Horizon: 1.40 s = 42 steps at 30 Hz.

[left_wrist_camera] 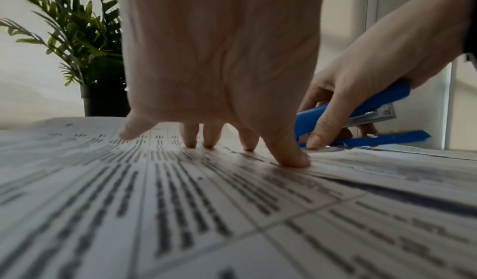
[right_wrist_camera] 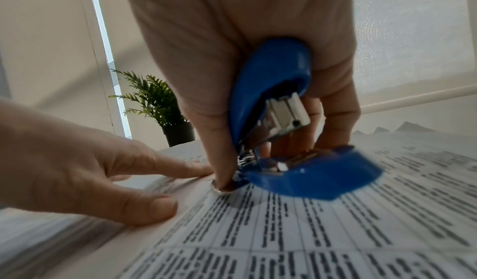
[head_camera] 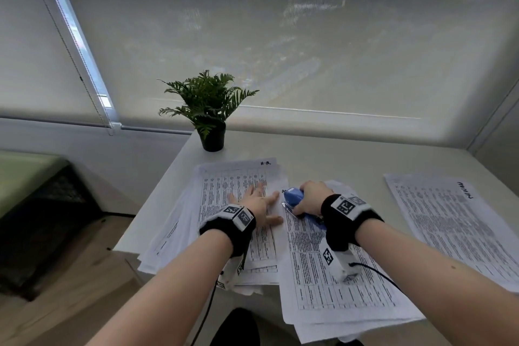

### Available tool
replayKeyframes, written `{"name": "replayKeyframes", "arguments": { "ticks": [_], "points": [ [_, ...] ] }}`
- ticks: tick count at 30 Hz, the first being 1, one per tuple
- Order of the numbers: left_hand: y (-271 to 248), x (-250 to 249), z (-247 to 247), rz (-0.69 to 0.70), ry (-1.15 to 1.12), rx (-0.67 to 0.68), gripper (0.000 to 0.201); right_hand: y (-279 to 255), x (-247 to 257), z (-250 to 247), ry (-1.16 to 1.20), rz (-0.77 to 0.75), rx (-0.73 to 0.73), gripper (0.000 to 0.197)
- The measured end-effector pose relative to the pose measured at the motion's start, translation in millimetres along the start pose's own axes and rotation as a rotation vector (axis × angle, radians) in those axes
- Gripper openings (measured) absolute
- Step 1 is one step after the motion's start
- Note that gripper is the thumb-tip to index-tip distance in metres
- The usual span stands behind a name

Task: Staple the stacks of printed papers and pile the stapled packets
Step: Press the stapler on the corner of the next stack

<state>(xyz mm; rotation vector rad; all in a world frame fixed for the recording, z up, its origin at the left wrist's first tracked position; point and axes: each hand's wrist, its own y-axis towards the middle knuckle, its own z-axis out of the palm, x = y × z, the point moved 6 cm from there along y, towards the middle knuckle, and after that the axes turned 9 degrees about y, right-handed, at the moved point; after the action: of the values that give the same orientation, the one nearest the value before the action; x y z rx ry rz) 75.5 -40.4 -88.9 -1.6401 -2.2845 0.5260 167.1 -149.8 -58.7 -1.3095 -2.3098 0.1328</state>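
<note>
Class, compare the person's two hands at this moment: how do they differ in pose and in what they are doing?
The left hand lies flat with straight, spread fingers pressing the left pile of printed paper sheets; the right hand curls round the blue plastic stapler. The left hand holds nothing; the right grips a tool. Both wear black wrist straps and work over printed papers.

Stapler [head_camera: 293, 196]: bright blue plastic body, silver metal magazine and anvil plate. Printed papers [head_camera: 334, 267]: white sheets, black text set in thin black grid tables; far-right stack [head_camera: 449, 222] same, plus a black handwritten word near its top. Left stack [head_camera: 238, 180] has small black handwritten letters at its top corner. Wristbands [head_camera: 341, 222]: black, carrying white blocks with black-and-white square marker patterns. Potted plant [head_camera: 206, 98]: dark green fronds, plain black pot. Desk [head_camera: 323, 154]: off-white. Roller blind [head_camera: 280, 45]: pale grey, fine woven texture. Floor [head_camera: 73, 267]: light wood grain.
</note>
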Motion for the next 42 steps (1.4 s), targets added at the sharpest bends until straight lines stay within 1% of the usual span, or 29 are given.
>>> {"name": "replayKeyframes", "arguments": {
  "ticks": [4, 8, 13, 19, 23, 26, 29, 35, 42],
  "points": [
    [-3.0, -1.7, -1.7, -0.006, 0.038, 0.015, 0.078, -1.3, -7.0, 4.4, 0.064, -0.003, -0.032, 0.047],
    [-4.3, -2.3, -4.4, -0.009, 0.051, 0.012, 0.077, -2.8, -9.3, 8.4, 0.106, -0.036, -0.084, 0.048],
    [-5.5, -3.4, -5.6, -0.006, 0.059, 0.010, 0.077, -4.3, -6.7, 7.8, 0.107, -0.089, -0.085, 0.043],
    [-5.7, -1.5, -3.6, -0.014, 0.072, 0.009, 0.078, -2.2, -3.1, 4.2, 0.106, -0.073, -0.055, 0.041],
    [-5.0, 0.3, -3.2, -0.016, 0.077, 0.002, 0.078, -7.4, -6.4, 10.9, 0.152, -0.140, -0.112, 0.042],
    [-5.7, -0.7, -3.0, -0.014, 0.067, 0.003, 0.078, -8.4, -5.0, 14.4, 0.137, -0.148, -0.138, 0.039],
    [-4.2, -0.9, -1.7, -0.018, 0.058, 0.000, 0.079, -3.9, -1.7, 16.8, 0.115, -0.139, -0.122, 0.040],
    [-2.8, -1.1, -2.3, -0.014, 0.062, -0.006, 0.079, 2.7, -0.1, 18.0, 0.052, -0.112, -0.067, 0.049],
    [-5.2, -1.5, -4.7, -0.019, 0.039, -0.023, 0.079, 10.5, 16.6, 11.1, 0.061, -0.111, -0.045, 0.049]
  ]
}}
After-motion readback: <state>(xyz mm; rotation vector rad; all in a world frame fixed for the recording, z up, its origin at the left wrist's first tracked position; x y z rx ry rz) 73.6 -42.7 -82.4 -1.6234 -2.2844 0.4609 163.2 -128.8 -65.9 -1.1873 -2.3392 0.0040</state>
